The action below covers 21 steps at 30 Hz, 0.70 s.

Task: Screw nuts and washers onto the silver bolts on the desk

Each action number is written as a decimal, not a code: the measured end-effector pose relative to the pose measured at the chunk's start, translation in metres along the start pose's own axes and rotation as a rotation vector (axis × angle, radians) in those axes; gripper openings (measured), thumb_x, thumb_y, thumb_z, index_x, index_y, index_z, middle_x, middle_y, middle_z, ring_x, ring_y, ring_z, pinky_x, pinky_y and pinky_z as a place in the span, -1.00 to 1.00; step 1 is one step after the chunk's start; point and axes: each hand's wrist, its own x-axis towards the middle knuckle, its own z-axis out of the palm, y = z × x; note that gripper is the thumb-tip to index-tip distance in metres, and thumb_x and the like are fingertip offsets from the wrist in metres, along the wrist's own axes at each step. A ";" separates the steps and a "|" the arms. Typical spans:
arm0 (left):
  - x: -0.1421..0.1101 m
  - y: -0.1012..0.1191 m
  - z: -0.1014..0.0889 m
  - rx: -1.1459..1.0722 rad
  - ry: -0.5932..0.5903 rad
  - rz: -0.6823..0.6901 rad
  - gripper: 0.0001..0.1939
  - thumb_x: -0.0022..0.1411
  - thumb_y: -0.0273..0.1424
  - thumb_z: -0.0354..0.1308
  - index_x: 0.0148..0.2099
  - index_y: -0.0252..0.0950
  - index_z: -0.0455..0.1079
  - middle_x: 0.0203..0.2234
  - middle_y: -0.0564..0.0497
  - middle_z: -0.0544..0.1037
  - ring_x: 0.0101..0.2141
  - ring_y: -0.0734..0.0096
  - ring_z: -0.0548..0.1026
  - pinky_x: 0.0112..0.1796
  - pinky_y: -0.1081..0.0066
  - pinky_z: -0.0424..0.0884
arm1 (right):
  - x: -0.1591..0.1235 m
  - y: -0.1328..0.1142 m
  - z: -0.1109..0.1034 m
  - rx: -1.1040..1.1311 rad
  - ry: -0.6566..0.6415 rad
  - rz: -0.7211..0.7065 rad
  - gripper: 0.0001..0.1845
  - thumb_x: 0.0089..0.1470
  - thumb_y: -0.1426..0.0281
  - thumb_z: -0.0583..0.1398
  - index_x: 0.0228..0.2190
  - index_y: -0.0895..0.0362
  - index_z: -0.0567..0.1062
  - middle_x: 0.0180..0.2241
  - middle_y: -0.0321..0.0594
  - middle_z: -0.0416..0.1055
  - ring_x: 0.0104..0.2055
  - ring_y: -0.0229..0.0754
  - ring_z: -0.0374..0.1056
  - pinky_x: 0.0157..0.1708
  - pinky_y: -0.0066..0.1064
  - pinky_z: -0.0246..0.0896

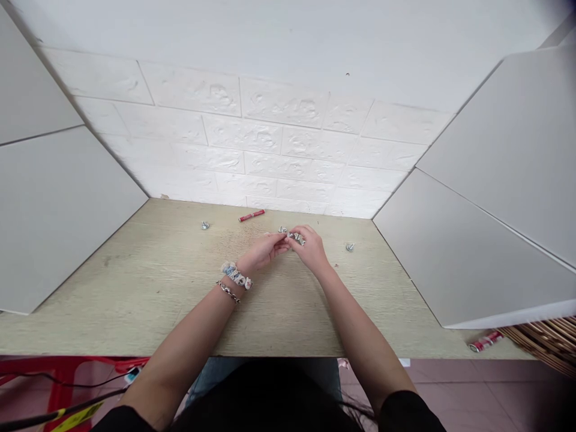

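Observation:
My left hand (266,251) and my right hand (310,247) meet over the middle of the table. Their fingertips close together around small silvery metal pieces (297,238), which look like bolts or wing nuts. Fingers partly cover these pieces, so their exact kind and number are hard to make out. Another small metal piece (282,229) shows just beyond the fingertips. A similar silvery fastener (205,225) lies on the table to the left, and one more fastener (350,246) lies to the right of my right hand.
Two red batteries (252,215) lie end to end near the wall. More red batteries (486,341) sit at the table's (279,324) front right, beside a woven basket (546,342). White panels (67,216) flank both sides, and a white brick-patterned wall (279,141) closes the back.

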 end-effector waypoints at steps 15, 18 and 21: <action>-0.003 -0.002 0.001 0.266 -0.011 0.059 -0.69 -0.09 -0.21 0.26 -0.42 -0.39 0.41 -0.62 0.08 0.40 -0.56 0.64 0.32 -0.46 0.59 0.29 | 0.000 0.002 0.003 -0.111 -0.111 -0.039 -0.85 -0.04 0.34 0.14 -0.36 0.11 0.45 -0.29 -0.15 0.38 -0.20 -0.15 0.27 -0.16 -0.29 0.16; -0.004 -0.001 0.002 0.312 0.019 0.082 -0.67 -0.09 -0.18 0.25 -0.45 -0.39 0.41 -0.63 0.07 0.39 -0.56 0.62 0.30 -0.47 0.57 0.26 | 0.000 0.003 0.003 -0.122 -0.116 -0.044 -0.84 -0.03 0.33 0.15 -0.36 0.10 0.44 -0.29 -0.15 0.38 -0.21 -0.14 0.27 -0.16 -0.29 0.16; -0.005 -0.001 0.002 0.314 0.021 0.091 -0.67 -0.07 -0.19 0.24 -0.37 -0.38 0.43 -0.61 0.07 0.40 -0.55 0.62 0.31 -0.46 0.57 0.26 | 0.000 0.004 0.004 -0.128 -0.121 -0.054 -0.83 -0.04 0.32 0.16 -0.35 0.10 0.44 -0.28 -0.15 0.38 -0.21 -0.14 0.27 -0.17 -0.29 0.16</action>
